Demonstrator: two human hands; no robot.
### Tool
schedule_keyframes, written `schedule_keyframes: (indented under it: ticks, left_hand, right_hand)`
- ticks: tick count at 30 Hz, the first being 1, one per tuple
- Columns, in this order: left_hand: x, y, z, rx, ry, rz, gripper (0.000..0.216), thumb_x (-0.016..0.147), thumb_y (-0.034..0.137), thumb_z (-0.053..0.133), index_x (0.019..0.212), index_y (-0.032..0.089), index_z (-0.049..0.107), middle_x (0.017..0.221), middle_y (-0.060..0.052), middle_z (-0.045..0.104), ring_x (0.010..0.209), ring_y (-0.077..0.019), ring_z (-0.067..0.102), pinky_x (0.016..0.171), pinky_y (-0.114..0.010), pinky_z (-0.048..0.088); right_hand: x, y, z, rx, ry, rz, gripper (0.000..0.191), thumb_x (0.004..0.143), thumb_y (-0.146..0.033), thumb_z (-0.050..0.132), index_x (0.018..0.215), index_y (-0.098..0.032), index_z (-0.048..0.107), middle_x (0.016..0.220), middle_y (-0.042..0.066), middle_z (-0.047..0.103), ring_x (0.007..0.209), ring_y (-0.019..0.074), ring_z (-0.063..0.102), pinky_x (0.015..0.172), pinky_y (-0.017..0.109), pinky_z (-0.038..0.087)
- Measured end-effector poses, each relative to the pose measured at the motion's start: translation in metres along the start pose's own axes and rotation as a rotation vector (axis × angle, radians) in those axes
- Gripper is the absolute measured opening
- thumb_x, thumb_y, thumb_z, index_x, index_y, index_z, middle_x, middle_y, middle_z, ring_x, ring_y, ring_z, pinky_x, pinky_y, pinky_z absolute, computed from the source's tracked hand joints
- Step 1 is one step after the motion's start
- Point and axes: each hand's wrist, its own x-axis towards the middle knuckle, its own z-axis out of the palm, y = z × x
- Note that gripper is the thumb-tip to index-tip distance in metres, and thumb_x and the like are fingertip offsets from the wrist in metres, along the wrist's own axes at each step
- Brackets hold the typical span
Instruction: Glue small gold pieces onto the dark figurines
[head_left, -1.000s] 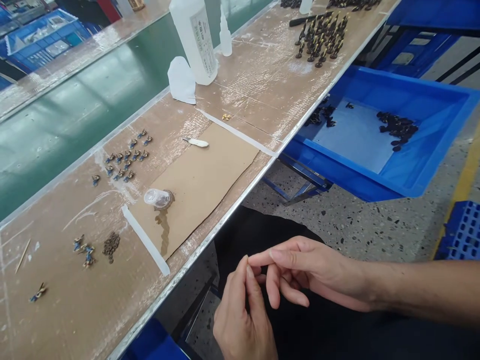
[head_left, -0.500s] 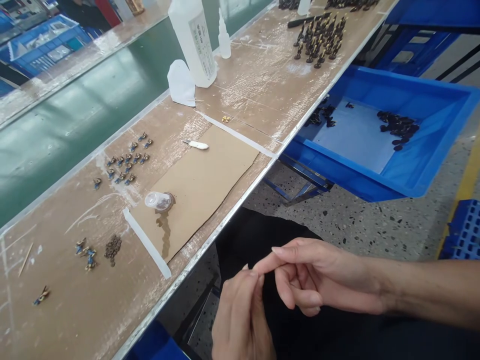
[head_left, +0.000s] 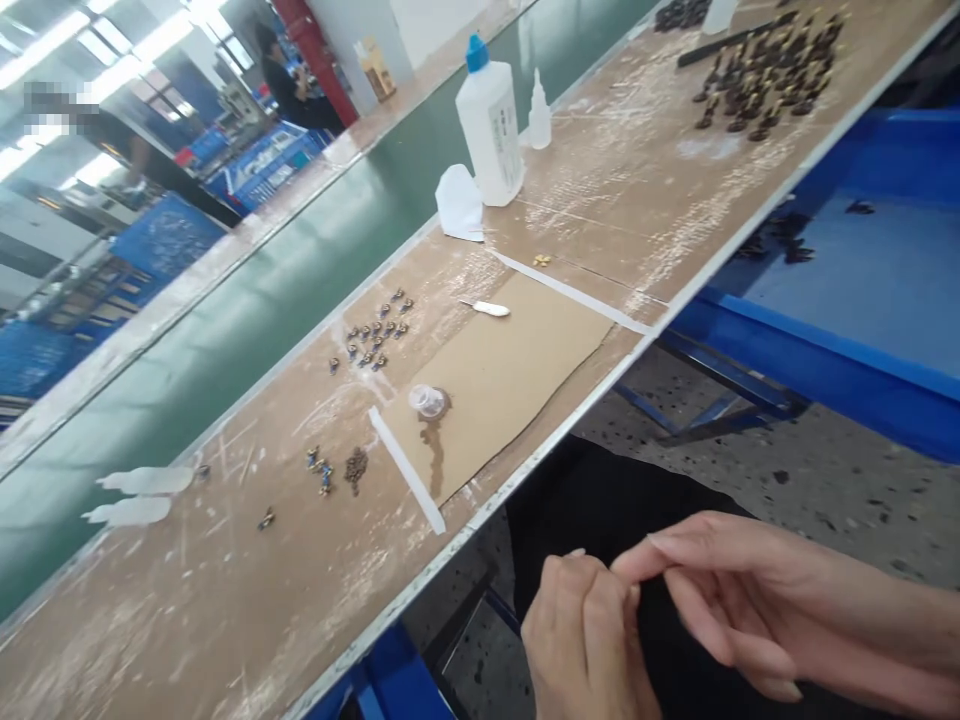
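Observation:
Both hands are low in front of me, below the bench edge, over my dark lap. My left hand (head_left: 585, 640) has its fingers curled and pinched round the tip of the index finger of my right hand (head_left: 739, 600); whether anything lies in the pinch is hidden. The right hand's fingers are stretched out loosely and hold nothing. Nearest on the bench (head_left: 225, 610) are a brown cardboard sheet (head_left: 517, 365), a small clear cap (head_left: 427, 401) and a white-handled tool (head_left: 489, 308). A group of small blue figures (head_left: 375, 334) stands beyond the sheet.
A white glue bottle with a blue cap (head_left: 490, 125) and a small dropper bottle (head_left: 538, 110) stand at the back. Several dark figures (head_left: 772, 70) crowd the far right. A blue bin (head_left: 855, 300) sits right of the bench. Two clear bottles (head_left: 139, 497) lie beside the green belt (head_left: 210, 330).
My head has turned left and up, so more of the belt and hall shows. The left hand's fingers have closed tighter over the right index fingertip; both hands sit lower in view.

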Motion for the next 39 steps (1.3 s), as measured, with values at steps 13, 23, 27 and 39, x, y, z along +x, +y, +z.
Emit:
schedule_keyframes:
  ticks: [13, 23, 27, 39]
  left_hand:
    - [-0.008, -0.005, -0.001, -0.305, 0.032, -0.057, 0.018, 0.083, 0.002, 0.045, 0.082, 0.020, 0.050, 0.076, 0.000, 0.055, 0.069, -0.0116, 0.052, 0.063, -0.024, 0.043]
    - [0.001, 0.000, 0.008, -0.503, 0.316, -0.131, 0.026, 0.075, -0.004, 0.057, 0.092, 0.016, 0.062, 0.085, -0.001, 0.059, 0.074, -0.0134, 0.057, 0.062, -0.027, 0.047]
    - [0.001, -0.007, 0.001, -0.312, 0.257, 0.050, 0.027, 0.071, -0.008, 0.059, 0.086, 0.013, 0.066, 0.086, -0.002, 0.061, 0.074, -0.0126, 0.059, 0.061, -0.025, 0.050]
    - [0.004, 0.009, 0.014, -0.374, 0.390, -0.204, 0.017, 0.078, 0.001, 0.056, 0.080, 0.017, 0.057, 0.078, 0.001, 0.057, 0.068, -0.0089, 0.056, 0.059, -0.022, 0.045]
  right_hand:
    - [0.006, 0.004, -0.004, -0.034, -0.084, 0.087, 0.034, 0.089, -0.029, 0.046, 0.098, -0.005, 0.068, 0.051, 0.004, 0.062, 0.033, 0.0057, 0.048, 0.038, 0.015, 0.043]
    - [0.004, 0.004, -0.001, 0.101, -0.178, -0.007, 0.037, 0.093, -0.029, 0.040, 0.104, -0.003, 0.065, 0.061, 0.007, 0.066, 0.040, 0.0061, 0.054, 0.043, 0.015, 0.048]
    - [0.004, 0.004, -0.003, 0.106, -0.198, 0.055, 0.039, 0.094, -0.027, 0.036, 0.105, -0.003, 0.064, 0.059, 0.007, 0.066, 0.040, 0.0071, 0.055, 0.042, 0.016, 0.049]
    - [0.002, 0.011, 0.001, 0.128, -0.253, -0.019, 0.041, 0.088, -0.035, 0.048, 0.117, -0.009, 0.060, 0.060, 0.007, 0.068, 0.041, 0.0085, 0.058, 0.040, 0.014, 0.045]
